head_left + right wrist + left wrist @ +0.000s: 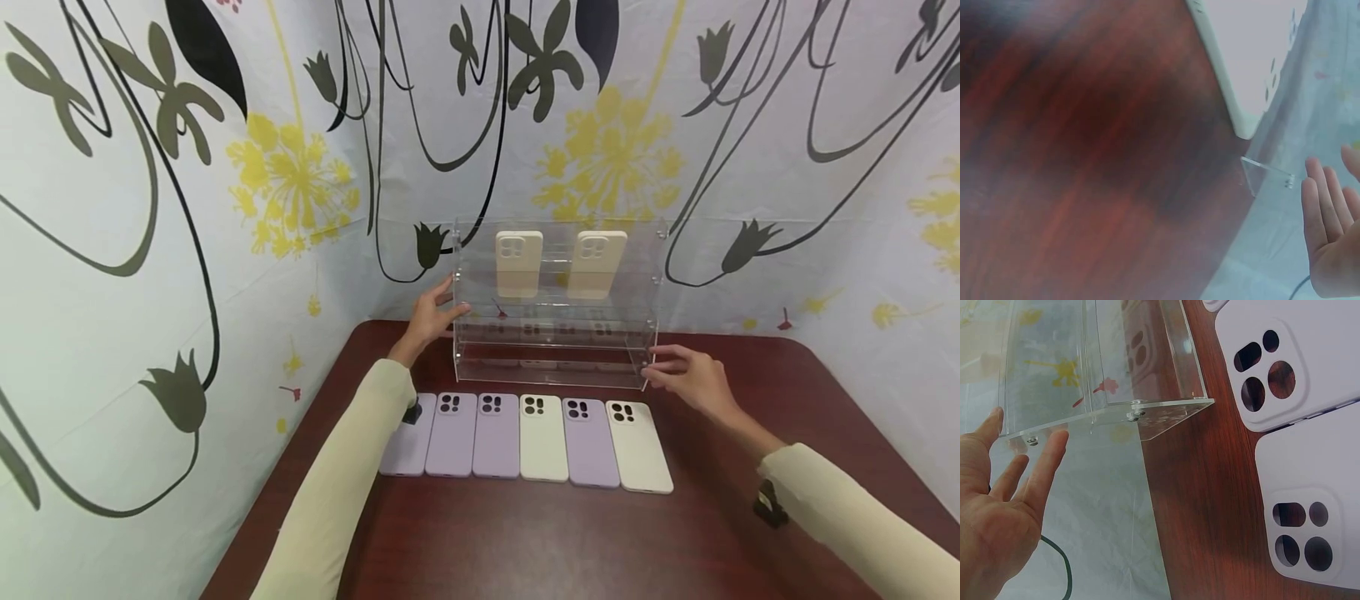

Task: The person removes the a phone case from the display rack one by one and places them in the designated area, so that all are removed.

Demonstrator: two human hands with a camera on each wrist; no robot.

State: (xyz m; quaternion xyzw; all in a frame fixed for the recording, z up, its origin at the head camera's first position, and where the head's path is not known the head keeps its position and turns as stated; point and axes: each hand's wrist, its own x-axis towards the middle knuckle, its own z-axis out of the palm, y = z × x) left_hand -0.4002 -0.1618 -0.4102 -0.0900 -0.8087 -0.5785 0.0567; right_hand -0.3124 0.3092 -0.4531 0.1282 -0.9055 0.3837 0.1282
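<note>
A clear acrylic tiered display stand (555, 375) stands at the back of the table. Two cream phone cases (519, 265) lean on its upper tier. My left hand (432, 315) is at the stand's left side panel, fingers fairly straight along its outside and thumb at the front edge. At the lower right corner, my right hand (693, 381) has its fingertips right at the side panel; its extended fingers (1313, 212) show in the right wrist view. Before the stand lies a row of several phone cases, lavender (496, 437) and cream (640, 446), camera cutouts toward the stand.
The dark red wooden table (525, 542) runs in front of the row and out to both sides. A patterned white curtain (480, 133) hangs close behind and at the sides. My left sleeve (330, 492) overlaps the leftmost lavender case in the head view.
</note>
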